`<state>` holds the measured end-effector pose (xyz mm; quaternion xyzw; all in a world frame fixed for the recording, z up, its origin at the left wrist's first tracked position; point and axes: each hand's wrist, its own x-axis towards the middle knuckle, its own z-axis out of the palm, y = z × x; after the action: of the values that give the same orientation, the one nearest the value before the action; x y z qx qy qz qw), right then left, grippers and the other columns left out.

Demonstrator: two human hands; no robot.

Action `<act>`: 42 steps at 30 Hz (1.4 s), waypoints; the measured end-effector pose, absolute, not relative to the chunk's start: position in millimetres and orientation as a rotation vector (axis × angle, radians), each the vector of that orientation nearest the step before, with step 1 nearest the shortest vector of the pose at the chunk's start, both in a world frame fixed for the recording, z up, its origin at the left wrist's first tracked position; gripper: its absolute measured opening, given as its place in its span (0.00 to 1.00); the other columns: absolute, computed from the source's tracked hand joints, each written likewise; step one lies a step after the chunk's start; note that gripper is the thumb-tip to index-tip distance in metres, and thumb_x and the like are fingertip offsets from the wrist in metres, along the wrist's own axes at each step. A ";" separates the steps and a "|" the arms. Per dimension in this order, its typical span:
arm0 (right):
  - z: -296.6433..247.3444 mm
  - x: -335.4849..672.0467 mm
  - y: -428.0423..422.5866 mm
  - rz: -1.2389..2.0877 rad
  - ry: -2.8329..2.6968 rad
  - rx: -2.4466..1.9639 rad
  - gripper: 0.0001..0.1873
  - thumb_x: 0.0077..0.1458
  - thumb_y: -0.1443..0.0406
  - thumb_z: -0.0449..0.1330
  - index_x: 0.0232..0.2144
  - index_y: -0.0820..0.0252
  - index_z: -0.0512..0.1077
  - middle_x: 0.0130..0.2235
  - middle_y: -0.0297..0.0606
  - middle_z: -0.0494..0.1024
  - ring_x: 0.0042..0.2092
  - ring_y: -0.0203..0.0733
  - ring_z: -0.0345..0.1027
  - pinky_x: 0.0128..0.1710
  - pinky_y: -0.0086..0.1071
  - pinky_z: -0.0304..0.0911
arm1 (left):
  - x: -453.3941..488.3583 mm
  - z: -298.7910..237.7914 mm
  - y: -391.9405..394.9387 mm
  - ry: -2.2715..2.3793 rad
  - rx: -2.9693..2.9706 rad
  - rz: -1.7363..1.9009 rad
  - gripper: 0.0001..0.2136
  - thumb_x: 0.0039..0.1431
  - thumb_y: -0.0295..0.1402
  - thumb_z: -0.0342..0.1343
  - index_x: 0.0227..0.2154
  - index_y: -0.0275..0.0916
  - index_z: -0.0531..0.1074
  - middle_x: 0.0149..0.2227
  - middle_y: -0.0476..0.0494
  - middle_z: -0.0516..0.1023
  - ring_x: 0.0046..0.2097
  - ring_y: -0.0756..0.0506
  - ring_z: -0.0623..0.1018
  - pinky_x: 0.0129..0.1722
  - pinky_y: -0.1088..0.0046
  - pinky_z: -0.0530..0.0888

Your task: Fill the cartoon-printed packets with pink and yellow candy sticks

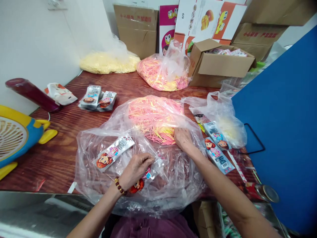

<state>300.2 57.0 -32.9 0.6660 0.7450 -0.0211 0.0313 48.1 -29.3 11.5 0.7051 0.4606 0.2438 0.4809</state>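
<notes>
A large clear plastic bag (99,138) lies spread open on the table, with a heap of thin pink and yellow sticks (153,115) in its far part. My left hand (141,165), a beaded bracelet at its wrist, pinches the top of a silver printed pouch (153,170) above the near part of the bag. That pouch is partly covered by the hand. At the right edge of the heap my right hand (183,138) has its fingers curled in; their tips are hidden. Another printed pouch (115,153) lies flat on the plastic to the left.
Two pouch stacks (90,97) stand at left, near a dark red bottle (32,94) and a yellow-blue fan (17,138). Filled bags (163,74) and an open carton (223,64) line the back. More pouches (218,155) and a blue panel (277,125) are right.
</notes>
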 end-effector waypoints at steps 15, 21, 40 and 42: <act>-51.6 317.1 54.7 -0.402 2.675 2.046 0.15 0.61 0.70 0.44 0.39 0.61 0.70 0.39 0.45 0.75 0.43 0.47 0.64 0.45 0.38 0.52 | 50.0 24.7 -13.0 1.105 1.808 0.660 0.14 0.64 0.36 0.49 0.24 0.37 0.70 0.23 0.51 0.70 0.26 0.52 0.67 0.28 0.76 0.63; -37.6 315.2 54.2 -0.579 2.790 2.041 0.12 0.59 0.69 0.45 0.34 0.60 0.69 0.37 0.43 0.75 0.41 0.44 0.66 0.44 0.36 0.56 | 55.5 22.1 66.8 1.173 1.771 1.013 0.09 0.57 0.35 0.54 0.25 0.37 0.74 0.40 0.40 0.79 0.49 0.41 0.75 0.47 0.68 0.68; -62.5 260.3 -31.0 -2.134 2.501 2.244 0.09 0.62 0.59 0.52 0.40 0.56 0.68 0.38 0.35 0.77 0.43 0.40 0.71 0.46 0.34 0.62 | 41.1 28.1 -1.3 1.195 1.171 1.157 0.12 0.52 0.40 0.63 0.29 0.35 0.76 0.29 0.46 0.78 0.32 0.49 0.75 0.35 0.75 0.70; -61.8 259.8 -31.9 -2.147 2.499 2.256 0.11 0.62 0.58 0.52 0.41 0.56 0.69 0.39 0.36 0.78 0.43 0.41 0.71 0.47 0.35 0.62 | 41.6 26.5 -8.8 1.201 1.161 1.163 0.11 0.53 0.40 0.63 0.29 0.35 0.76 0.28 0.46 0.78 0.32 0.49 0.75 0.35 0.75 0.71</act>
<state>259.8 -31.9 -61.8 0.5145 0.5700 -0.4897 -0.4130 41.6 -8.8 26.5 0.4853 0.5021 0.4862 0.5254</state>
